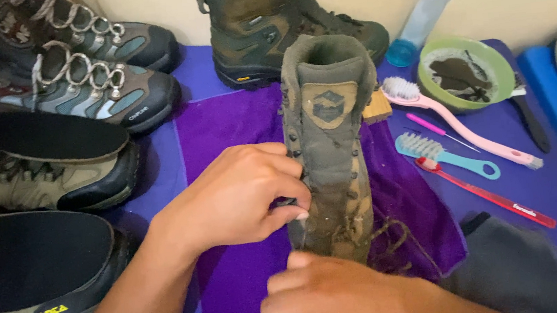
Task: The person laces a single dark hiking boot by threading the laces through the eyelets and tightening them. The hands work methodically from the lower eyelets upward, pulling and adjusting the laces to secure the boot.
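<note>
A muddy olive hiking boot (326, 124) stands upright on a purple cloth (235, 126), its tongue facing me and its loose laces trailing to the right. My left hand (234, 195) pinches the boot's left side at the eyelets. My right hand (333, 297) is closed over the boot's toe at the lower edge of the view. What the fingers pinch is too small to tell.
Several other boots (82, 94) and two dark insoles (30, 259) lie at the left. Another boot (259, 22) stands at the back. To the right are a green bowl (464, 74) of dirty water, a clear bottle (425, 13), brushes (452, 123) and a red toothbrush (490, 194).
</note>
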